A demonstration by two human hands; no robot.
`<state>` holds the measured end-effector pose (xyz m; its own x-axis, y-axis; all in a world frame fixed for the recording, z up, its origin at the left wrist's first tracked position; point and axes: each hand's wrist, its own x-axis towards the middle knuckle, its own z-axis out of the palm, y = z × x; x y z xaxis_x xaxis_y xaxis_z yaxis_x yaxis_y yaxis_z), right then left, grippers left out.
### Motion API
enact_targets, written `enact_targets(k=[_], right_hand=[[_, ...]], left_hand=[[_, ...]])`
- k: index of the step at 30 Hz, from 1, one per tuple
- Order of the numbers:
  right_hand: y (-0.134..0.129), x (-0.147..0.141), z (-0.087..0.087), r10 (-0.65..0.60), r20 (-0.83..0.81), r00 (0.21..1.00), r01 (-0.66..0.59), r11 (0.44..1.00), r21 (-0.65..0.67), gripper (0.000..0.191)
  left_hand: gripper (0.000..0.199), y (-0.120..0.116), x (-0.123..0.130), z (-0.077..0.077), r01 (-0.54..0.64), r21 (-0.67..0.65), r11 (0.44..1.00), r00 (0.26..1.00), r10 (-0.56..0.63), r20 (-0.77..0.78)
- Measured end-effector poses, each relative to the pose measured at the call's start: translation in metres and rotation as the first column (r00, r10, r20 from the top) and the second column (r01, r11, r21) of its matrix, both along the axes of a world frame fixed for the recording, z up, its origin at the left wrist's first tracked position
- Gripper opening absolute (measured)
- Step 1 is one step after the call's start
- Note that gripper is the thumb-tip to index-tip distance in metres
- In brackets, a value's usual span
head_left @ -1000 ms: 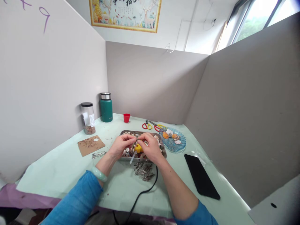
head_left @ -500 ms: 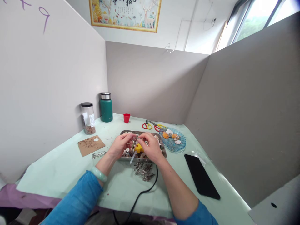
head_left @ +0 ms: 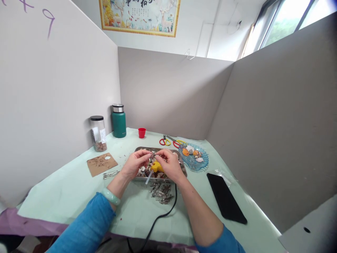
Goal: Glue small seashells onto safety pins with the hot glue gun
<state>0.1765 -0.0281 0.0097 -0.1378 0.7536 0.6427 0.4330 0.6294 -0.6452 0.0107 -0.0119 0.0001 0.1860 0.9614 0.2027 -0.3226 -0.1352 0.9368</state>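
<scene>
Over a metal tray (head_left: 184, 172) of shells and small pieces, my left hand (head_left: 136, 162) and my right hand (head_left: 170, 163) meet with their fingertips pinched around something small; it is too tiny to make out. A yellow glue gun (head_left: 157, 167) with a whitish stick (head_left: 149, 176) lies in the tray just below my fingers, partly hidden by my right hand. In front of the tray is a pile of metal clips (head_left: 162, 193). A black cord (head_left: 160, 216) runs from the tray to the table's front edge.
Right of the tray are a blue shell-shaped plate (head_left: 204, 158) and a black phone-like slab (head_left: 226, 198). Scissors (head_left: 177, 142) and a red cup (head_left: 141, 133) stand behind. Leftward are a brown card (head_left: 102, 164), a jar (head_left: 98, 133) and a green bottle (head_left: 119, 123).
The fingertips of both my hands have shifted slightly and now press closer together above the tray. The other objects stay in place.
</scene>
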Motion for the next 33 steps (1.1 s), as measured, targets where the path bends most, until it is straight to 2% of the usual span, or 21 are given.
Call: enact_targets(k=[7, 12, 19, 27, 33], right_hand=[[0.0015, 0.0007, -0.0009, 0.027, -0.025, 0.999, -0.028, 0.999, -0.016, 0.016], [0.0035, 0.0034, -0.0008, -0.003, -0.041, 0.999, 0.002, 1.0, -0.027, 0.021], [0.0033, 0.0023, -0.0007, -0.022, 0.0, 1.0, 0.022, 1.0, -0.001, 0.02], [0.0035, 0.0018, -0.0018, -0.015, -0.016, 1.0, 0.014, 0.999, -0.047, 0.018], [0.0021, 0.0006, -0.0011, 0.01, 0.014, 1.0, -0.009, 0.999, -0.032, 0.013]], left_hand=[[0.03, 0.0033, -0.0006, -0.0026, -0.036, -0.011, 0.999, 0.999, 0.036, -0.003], [0.032, 0.0028, -0.0009, -0.0009, -0.054, -0.056, 0.997, 0.998, 0.056, 0.03], [0.032, 0.0036, -0.0014, -0.0015, -0.047, -0.071, 0.996, 0.998, 0.05, 0.042], [0.031, 0.0067, -0.0029, -0.0022, -0.028, -0.122, 0.992, 0.997, 0.037, 0.074], [0.029, 0.007, -0.0021, -0.0047, -0.021, -0.083, 0.996, 0.999, 0.023, 0.026]])
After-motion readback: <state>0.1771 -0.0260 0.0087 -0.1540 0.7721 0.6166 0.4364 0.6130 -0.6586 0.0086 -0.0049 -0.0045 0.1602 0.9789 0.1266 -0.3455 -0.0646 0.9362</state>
